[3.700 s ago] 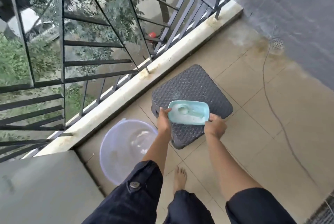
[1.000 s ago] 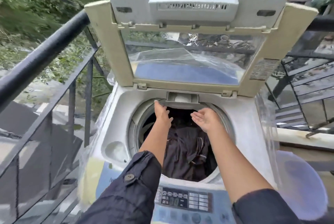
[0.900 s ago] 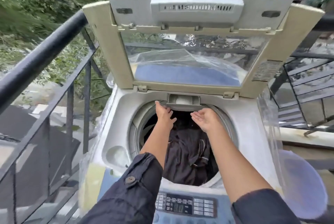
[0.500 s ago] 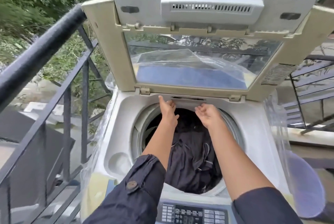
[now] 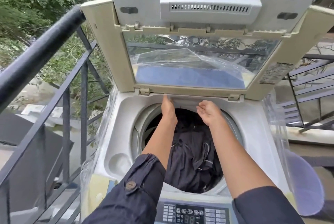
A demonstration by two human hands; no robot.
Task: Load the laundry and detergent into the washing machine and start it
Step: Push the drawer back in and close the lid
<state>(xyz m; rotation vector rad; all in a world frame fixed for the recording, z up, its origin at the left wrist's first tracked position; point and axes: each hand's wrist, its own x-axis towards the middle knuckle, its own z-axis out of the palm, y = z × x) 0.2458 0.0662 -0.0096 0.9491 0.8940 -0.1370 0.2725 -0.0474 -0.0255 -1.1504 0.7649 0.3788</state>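
Both hands reached to the drawer (image 5: 182, 99) at the washer's (image 5: 115, 115) back rim: left hand (image 5: 168, 108) flat-fingered against it, right hand (image 5: 207, 112) loosely open, empty. Laundry (image 5: 191, 151) lay in the drum. Best to press the drawer evenly until flush, then lower the lid (image 5: 195, 42).

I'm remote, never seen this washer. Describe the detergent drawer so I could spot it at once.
Start at the raised lid with its clear window. Just below its hinge edge, on the back rim of the tub opening, sits the narrow pale drawer front. The left hand touches its left end; it is flat, unlike the curved rim around it.
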